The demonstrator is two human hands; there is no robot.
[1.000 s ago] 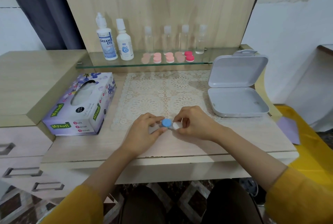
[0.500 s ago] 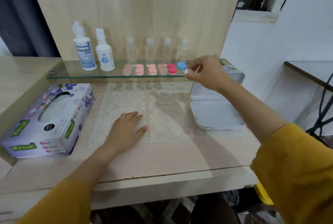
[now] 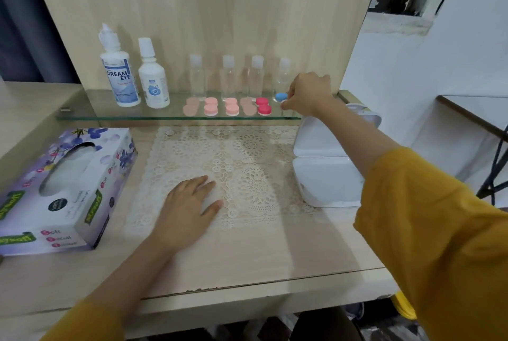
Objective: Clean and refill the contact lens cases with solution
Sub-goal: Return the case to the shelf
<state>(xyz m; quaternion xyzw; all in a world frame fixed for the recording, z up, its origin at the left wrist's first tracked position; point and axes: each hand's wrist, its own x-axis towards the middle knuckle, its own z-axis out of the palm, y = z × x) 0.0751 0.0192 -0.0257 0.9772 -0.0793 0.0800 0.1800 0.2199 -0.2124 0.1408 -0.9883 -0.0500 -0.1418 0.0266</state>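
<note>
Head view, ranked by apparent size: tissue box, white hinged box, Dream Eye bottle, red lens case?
1. tissue box, though it sits nearest the camera.
2. white hinged box, partly hidden by the right arm.
3. Dream Eye bottle.
4. red lens case.

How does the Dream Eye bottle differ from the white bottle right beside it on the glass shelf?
The Dream Eye bottle is taller than the white bottle. The Dream Eye bottle carries a wide label with large blue words; the white bottle shows a small blue round mark. Both are white, stand upright on the glass shelf, and have white tops.
</note>
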